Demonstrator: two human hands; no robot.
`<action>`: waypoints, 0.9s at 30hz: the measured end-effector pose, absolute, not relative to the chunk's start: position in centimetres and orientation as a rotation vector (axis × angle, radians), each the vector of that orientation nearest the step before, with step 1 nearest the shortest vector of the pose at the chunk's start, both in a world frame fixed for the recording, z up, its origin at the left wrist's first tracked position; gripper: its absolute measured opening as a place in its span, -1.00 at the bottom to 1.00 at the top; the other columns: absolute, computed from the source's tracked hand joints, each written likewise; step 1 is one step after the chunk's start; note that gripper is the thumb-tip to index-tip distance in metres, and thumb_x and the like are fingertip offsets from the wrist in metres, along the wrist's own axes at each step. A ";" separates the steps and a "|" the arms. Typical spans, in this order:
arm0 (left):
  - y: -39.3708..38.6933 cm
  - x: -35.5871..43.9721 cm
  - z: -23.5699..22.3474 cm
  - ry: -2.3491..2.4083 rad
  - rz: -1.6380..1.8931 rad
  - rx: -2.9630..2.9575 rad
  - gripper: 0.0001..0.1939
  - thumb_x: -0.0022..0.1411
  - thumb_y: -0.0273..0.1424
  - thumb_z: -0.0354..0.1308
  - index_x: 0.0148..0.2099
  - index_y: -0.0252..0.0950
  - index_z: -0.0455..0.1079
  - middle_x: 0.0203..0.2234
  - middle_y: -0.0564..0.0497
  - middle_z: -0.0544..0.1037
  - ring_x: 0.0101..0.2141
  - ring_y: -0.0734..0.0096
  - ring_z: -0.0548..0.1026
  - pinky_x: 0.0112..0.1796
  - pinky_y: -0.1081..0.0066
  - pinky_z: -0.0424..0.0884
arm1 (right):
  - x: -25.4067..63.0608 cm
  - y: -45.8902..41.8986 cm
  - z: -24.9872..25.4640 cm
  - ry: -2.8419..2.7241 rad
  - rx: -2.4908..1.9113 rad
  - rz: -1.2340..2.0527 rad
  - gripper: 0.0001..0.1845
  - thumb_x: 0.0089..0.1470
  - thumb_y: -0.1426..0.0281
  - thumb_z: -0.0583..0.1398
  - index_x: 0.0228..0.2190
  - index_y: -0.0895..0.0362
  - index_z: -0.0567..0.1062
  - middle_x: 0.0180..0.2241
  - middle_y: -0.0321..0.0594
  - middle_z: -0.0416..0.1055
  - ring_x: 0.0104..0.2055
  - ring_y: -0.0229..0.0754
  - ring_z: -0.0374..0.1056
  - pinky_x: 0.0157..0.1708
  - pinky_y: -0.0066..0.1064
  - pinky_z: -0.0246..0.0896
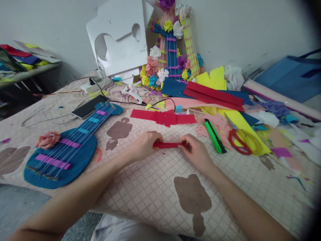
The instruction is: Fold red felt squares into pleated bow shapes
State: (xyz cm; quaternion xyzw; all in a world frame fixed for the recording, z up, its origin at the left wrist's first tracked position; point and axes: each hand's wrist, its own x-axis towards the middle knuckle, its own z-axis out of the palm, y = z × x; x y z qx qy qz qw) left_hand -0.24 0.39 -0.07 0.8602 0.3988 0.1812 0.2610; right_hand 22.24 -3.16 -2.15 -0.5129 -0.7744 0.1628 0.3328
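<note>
My left hand (144,145) and my right hand (197,152) rest on the patterned tablecloth (155,190) and pinch the two ends of a narrow folded red felt strip (168,145) that lies flat between them. The fingers of both hands are closed on it. Just beyond it lies a longer red felt piece (163,117) with a folded middle. A green utility knife (215,135) and red-handled scissors (239,137) lie to the right of my right hand.
A blue felt guitar (67,147) with a pink rose lies at left, with a phone (89,106) by its neck. A glue gun (131,93), a power strip (94,85), stacked felt sheets (213,93), flower-decorated guitars (173,43) and white foam (117,40) stand at the back.
</note>
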 end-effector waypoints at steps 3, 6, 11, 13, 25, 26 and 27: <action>0.4 -0.3 0.1 1.089 0.485 2.358 -0.78 -0.02 -0.65 0.09 -0.31 -0.32 0.42 -0.40 0.01 0.51 -0.38 0.41 0.43 -0.34 0.43 0.33 | 22.2 -3.2 -2.2 -2.021 -1.336 0.431 -0.87 -0.01 0.57 0.10 -0.41 0.09 0.32 -0.41 -0.26 0.36 -0.34 -0.19 0.29 -0.35 -0.37 0.18; 0.1 0.0 0.3 1.084 0.543 2.420 -0.75 -0.01 -0.55 0.23 -0.20 -0.33 0.42 -0.30 -0.05 0.51 -0.24 0.28 0.44 -0.20 0.32 0.37 | 22.2 -3.3 -2.2 -2.024 -1.336 0.442 -0.86 -0.01 0.58 0.10 -0.41 0.10 0.32 -0.40 -0.26 0.35 -0.34 -0.19 0.29 -0.35 -0.37 0.18; -0.6 1.2 -0.2 1.061 0.668 2.535 -0.71 0.13 -0.39 0.23 -0.08 -0.35 0.40 -0.23 -0.10 0.49 -0.17 0.23 0.39 -0.13 0.24 0.36 | 22.2 -3.3 -2.2 -2.029 -1.347 0.459 -0.84 0.00 0.60 0.13 -0.39 0.09 0.33 -0.39 -0.28 0.36 -0.32 -0.20 0.29 -0.33 -0.37 0.19; -0.8 1.7 -0.5 1.065 0.673 2.594 -0.74 0.23 -0.36 0.15 -0.05 -0.33 0.41 -0.23 -0.09 0.48 -0.17 0.24 0.38 -0.13 0.24 0.34 | 22.2 -3.2 -2.2 -2.028 -1.347 0.466 -0.83 0.01 0.60 0.13 -0.38 0.09 0.33 -0.39 -0.29 0.36 -0.31 -0.21 0.30 -0.31 -0.38 0.20; -1.4 2.2 -0.8 1.086 0.483 2.756 -0.79 0.32 -0.44 -0.01 -0.17 -0.32 0.47 -0.32 -0.08 0.45 -0.24 0.27 0.35 -0.21 0.30 0.29 | 21.9 -3.6 -2.2 -2.089 -1.270 0.409 -0.80 0.08 0.46 0.17 -0.20 0.08 0.36 -0.22 -0.15 0.37 -0.13 -0.11 0.30 -0.15 -0.23 0.27; -1.4 2.2 -0.8 1.084 0.484 2.753 -0.78 0.33 -0.44 -0.02 -0.19 -0.32 0.47 -0.33 -0.08 0.45 -0.24 0.28 0.35 -0.21 0.30 0.29 | 21.8 -3.6 -2.2 -2.091 -1.259 0.398 -0.80 0.08 0.45 0.16 -0.19 0.08 0.37 -0.21 -0.14 0.37 -0.12 -0.09 0.30 -0.14 -0.22 0.28; -1.3 2.3 -0.8 1.082 0.487 2.748 -0.77 0.33 -0.44 -0.03 -0.20 -0.32 0.46 -0.34 -0.08 0.45 -0.25 0.28 0.34 -0.22 0.30 0.29 | 21.7 -3.6 -2.3 -2.091 -1.254 0.390 -0.81 0.09 0.44 0.16 -0.20 0.08 0.38 -0.21 -0.13 0.37 -0.12 -0.09 0.30 -0.14 -0.20 0.28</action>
